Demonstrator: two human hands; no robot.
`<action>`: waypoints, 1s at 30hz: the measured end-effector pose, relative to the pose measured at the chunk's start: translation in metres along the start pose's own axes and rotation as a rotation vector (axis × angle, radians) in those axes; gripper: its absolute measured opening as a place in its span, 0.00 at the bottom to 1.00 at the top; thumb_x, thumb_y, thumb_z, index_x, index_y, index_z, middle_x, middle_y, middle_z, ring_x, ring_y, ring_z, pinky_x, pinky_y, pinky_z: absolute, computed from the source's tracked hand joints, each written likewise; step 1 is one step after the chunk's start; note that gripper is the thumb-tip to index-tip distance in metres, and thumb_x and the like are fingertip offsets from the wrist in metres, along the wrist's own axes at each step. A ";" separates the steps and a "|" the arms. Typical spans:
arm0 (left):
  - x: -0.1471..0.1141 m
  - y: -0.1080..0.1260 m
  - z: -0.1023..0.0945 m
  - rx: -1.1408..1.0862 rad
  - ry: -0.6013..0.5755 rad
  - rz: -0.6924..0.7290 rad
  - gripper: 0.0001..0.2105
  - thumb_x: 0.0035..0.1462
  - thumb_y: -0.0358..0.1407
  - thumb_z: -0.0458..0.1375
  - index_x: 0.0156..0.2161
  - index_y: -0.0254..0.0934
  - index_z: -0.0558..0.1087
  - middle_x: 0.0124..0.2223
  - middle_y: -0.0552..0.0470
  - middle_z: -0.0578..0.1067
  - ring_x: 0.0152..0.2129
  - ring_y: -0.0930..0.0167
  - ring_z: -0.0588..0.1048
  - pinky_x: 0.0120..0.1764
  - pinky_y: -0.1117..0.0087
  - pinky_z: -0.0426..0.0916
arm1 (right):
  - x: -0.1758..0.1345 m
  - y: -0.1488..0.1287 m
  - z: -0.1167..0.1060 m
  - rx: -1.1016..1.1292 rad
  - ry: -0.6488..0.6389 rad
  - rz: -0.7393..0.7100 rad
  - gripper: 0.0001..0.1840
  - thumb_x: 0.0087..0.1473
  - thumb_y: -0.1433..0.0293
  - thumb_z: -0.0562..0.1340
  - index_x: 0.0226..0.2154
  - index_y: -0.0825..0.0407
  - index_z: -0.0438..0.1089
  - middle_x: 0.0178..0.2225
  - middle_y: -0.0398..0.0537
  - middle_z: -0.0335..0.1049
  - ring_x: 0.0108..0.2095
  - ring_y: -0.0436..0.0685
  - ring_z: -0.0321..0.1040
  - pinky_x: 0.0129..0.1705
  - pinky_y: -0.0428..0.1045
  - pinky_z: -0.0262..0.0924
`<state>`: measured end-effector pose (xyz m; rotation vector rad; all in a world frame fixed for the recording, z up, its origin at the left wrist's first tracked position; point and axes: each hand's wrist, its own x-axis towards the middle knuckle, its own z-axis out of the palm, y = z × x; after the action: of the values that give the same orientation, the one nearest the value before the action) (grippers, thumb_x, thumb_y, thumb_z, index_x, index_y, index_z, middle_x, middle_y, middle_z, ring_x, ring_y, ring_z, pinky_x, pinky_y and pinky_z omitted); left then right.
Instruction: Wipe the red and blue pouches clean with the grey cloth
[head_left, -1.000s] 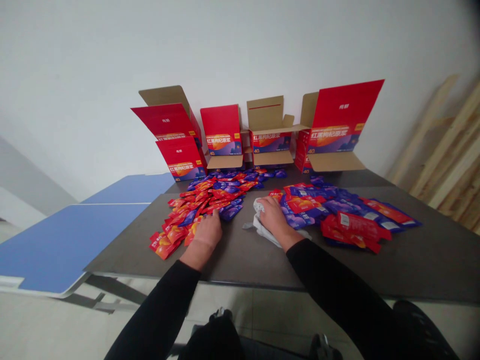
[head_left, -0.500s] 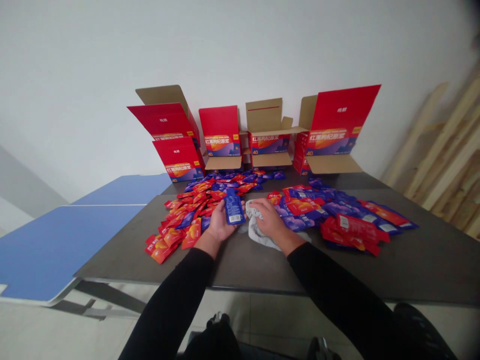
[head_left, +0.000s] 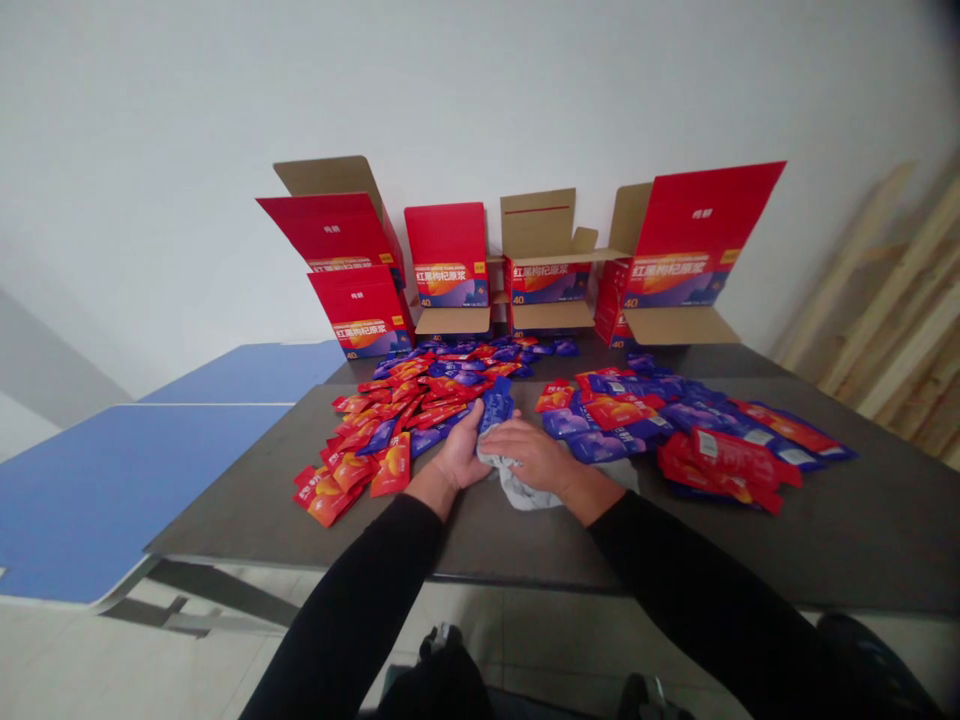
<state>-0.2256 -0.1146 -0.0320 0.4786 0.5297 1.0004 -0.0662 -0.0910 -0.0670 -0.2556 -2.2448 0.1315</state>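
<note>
My left hand (head_left: 461, 455) is closed around a blue pouch (head_left: 496, 402), whose upper part shows above the fingers. Pressed against the pouch's lower part is a pale grey cloth (head_left: 525, 492), gripped in my right hand (head_left: 529, 452). The cloth covers the pouch's bottom end, and part of it hangs down onto the dark table (head_left: 517, 550). To the left of my hands lies a heap of red pouches (head_left: 390, 462) with some blue ones among them. On the right, blue pouches (head_left: 611, 443) and red pouches (head_left: 727, 465) lie spread out and partly overlapping.
Several open red cartons stand along the back, among them a left carton (head_left: 360, 310) and a right carton (head_left: 675, 275). Their flaps stick outward. A blue table (head_left: 150, 480) adjoins on the left. Wooden slats (head_left: 885, 320) lean at the right.
My right hand has brought the cloth over onto the blue pouch. The pouch has shifted right and turned in my left hand, so its barcode label no longer shows.
</note>
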 end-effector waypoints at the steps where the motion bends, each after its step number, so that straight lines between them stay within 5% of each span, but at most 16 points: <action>1: 0.000 -0.001 0.000 0.003 -0.012 -0.003 0.22 0.69 0.46 0.51 0.50 0.29 0.77 0.41 0.40 0.81 0.38 0.62 0.80 0.47 0.61 0.72 | 0.000 0.001 -0.001 -0.015 0.012 -0.005 0.20 0.58 0.78 0.57 0.48 0.48 0.77 0.48 0.50 0.79 0.50 0.59 0.73 0.55 0.58 0.68; 14: 0.003 -0.008 -0.002 0.104 0.031 -0.027 0.16 0.68 0.41 0.55 0.48 0.29 0.77 0.38 0.42 0.81 0.36 0.64 0.81 0.47 0.64 0.72 | -0.007 0.013 -0.013 -0.206 0.264 0.212 0.29 0.47 0.81 0.56 0.49 0.48 0.76 0.48 0.50 0.78 0.49 0.62 0.72 0.55 0.61 0.67; 23: 0.000 -0.002 -0.007 0.226 0.053 -0.048 0.15 0.67 0.43 0.55 0.45 0.32 0.76 0.37 0.44 0.80 0.28 0.66 0.79 0.29 0.67 0.74 | -0.008 0.014 -0.021 -0.291 0.309 0.419 0.28 0.47 0.80 0.57 0.50 0.49 0.75 0.50 0.50 0.77 0.52 0.63 0.70 0.60 0.62 0.63; 30: -0.001 0.003 -0.011 0.201 0.037 -0.092 0.17 0.67 0.43 0.55 0.52 0.32 0.74 0.39 0.41 0.80 0.31 0.64 0.80 0.32 0.65 0.76 | -0.010 0.022 -0.027 -0.345 0.345 0.536 0.25 0.49 0.79 0.56 0.48 0.51 0.76 0.48 0.53 0.77 0.50 0.65 0.70 0.59 0.63 0.63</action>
<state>-0.2351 -0.1126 -0.0384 0.6102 0.6840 0.8735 -0.0359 -0.0712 -0.0615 -0.9877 -1.7986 -0.0194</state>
